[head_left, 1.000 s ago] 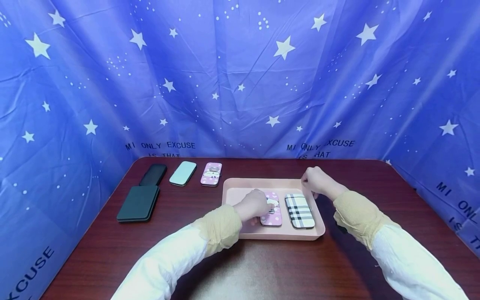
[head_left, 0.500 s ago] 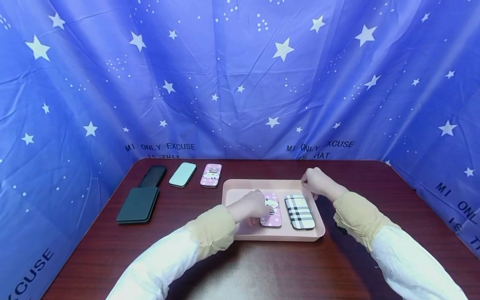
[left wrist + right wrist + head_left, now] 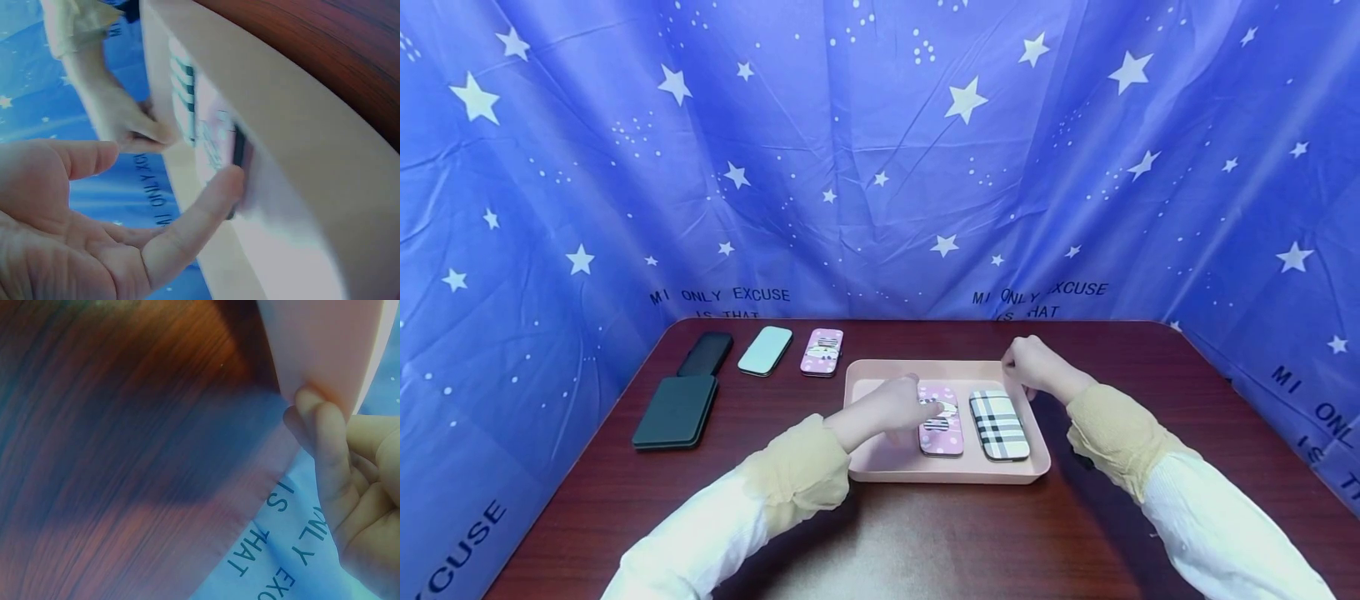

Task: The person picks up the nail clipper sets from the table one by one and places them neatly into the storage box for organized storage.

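Pink case [image 3: 942, 437] flat in tray [image 3: 940, 477], beside plaid case [image 3: 1000, 425]. Left hand [image 3: 886, 407]: thumb and fingers spread, one fingertip touching pink case's edge. Right hand [image 3: 1037, 364] pinches tray's far right corner. Left on worktop [image 3: 940, 542]: second pink case [image 3: 822, 352], mint case [image 3: 765, 350], two dark cases [image 3: 676, 412].

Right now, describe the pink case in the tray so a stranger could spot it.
On the reddish-brown table, find the pale pink tray. Inside, left of the plaid case, lies the pink case, partly covered by the left hand. White dots set it apart from the plaid one, and its place in the tray from the similar pink case outside.
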The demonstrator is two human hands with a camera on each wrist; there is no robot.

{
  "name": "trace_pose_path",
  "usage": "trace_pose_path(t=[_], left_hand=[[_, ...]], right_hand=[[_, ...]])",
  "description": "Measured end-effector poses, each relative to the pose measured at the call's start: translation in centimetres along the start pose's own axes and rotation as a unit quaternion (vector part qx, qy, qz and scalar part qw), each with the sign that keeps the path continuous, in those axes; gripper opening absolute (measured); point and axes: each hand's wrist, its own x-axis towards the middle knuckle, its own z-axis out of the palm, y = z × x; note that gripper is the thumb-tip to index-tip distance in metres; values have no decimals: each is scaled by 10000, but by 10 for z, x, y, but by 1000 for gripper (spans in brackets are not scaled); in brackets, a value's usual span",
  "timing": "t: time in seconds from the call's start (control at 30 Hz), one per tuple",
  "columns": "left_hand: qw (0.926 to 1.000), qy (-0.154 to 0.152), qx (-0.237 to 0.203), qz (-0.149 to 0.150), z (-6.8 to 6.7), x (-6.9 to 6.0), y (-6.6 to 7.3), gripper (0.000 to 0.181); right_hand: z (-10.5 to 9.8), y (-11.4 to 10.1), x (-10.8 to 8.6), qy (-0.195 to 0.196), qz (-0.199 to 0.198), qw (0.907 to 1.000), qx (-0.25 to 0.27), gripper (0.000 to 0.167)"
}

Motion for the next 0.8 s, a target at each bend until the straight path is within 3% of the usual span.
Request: trace_pose_path(t=[0.23,0.47,0.67,0.8], left_hand=[[9983,286,64,513,-10,-19,7,73],[9943,777,-1,726,-21,-34,7,87],[9818,1490,176,1164,-26,-43,2,96],[9735,1893,309,1244,-27,-48,-2,101]], right_hand=[[0,2,-1,-55,60,10000,-6,28],[1,2,0,15,-71,10000,36,29],[0,1,0,9,-64,10000,53,28],[0,1,0,-11,-12,10000,94,28]])
